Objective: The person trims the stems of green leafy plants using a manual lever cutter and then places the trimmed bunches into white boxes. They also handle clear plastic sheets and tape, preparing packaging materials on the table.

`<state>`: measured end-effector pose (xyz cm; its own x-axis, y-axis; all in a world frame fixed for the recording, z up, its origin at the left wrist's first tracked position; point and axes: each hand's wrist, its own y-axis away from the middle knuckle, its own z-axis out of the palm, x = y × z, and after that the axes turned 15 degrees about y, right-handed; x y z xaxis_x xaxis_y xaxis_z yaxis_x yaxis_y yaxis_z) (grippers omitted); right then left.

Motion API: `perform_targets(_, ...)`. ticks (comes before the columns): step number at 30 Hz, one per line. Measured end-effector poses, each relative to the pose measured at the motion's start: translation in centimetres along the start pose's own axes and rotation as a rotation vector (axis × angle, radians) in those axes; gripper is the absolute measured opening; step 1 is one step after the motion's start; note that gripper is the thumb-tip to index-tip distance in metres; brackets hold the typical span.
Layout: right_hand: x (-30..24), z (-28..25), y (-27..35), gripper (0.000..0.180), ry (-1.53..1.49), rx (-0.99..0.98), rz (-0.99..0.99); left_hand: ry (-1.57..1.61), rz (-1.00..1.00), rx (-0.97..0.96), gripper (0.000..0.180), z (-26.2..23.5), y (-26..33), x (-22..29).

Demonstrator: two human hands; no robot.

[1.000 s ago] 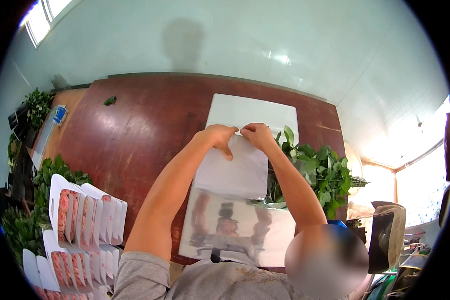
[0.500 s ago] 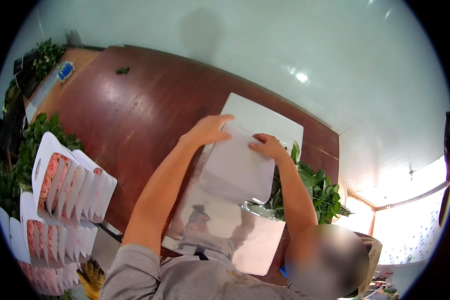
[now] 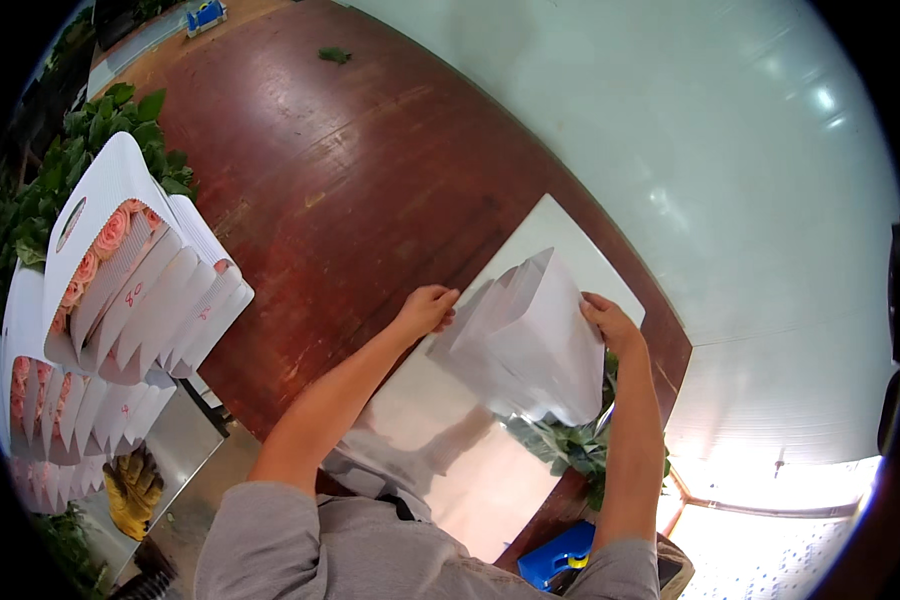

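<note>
A stack of white paper sheets, fanned out at its edges, is lifted above a shiny metal plate on the dark red wooden table. My left hand grips the stack's left edge. My right hand grips its right edge. Both forearms come up from the lower edge. Green leafy stems lie under the stack's lower right corner, partly hidden by the paper.
At the left stand white corrugated sleeves with pink roses in rows, green foliage behind them. A yellow glove lies on a low metal surface. A blue object sits near my right elbow. A pale green wall fills the upper right.
The view has swung so the table now tilts left. My hands moved from the sheets' top corners to opposite side edges, and the stack is raised and fanned.
</note>
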<state>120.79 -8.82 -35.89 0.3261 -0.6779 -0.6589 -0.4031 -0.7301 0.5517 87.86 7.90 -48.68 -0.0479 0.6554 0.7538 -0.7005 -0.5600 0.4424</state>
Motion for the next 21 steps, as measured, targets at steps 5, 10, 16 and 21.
perform_targets(5, -0.2, 2.2, 2.6, 0.062, 0.189, 0.12, -0.077, -0.366, 0.097, -0.024, 0.032, 3.9, -8.6, 3.6)
perform_targets(10, -1.7, 4.1, 5.7, 0.06, 0.349, 0.266, -0.086, -0.996, 0.345, -0.119, 0.032, 7.9, -15.8, 5.0)
perform_targets(16, -3.7, 4.9, 7.7, 0.063, 0.279, 0.249, -0.011, -1.077, 0.433, -0.148, 0.032, 10.5, -20.9, 5.3)
perform_targets(21, -3.3, 4.0, 6.8, 0.064, 0.355, 0.199, -0.036, -1.075, 0.549, -0.122, 0.027, 12.2, -22.9, 4.8)
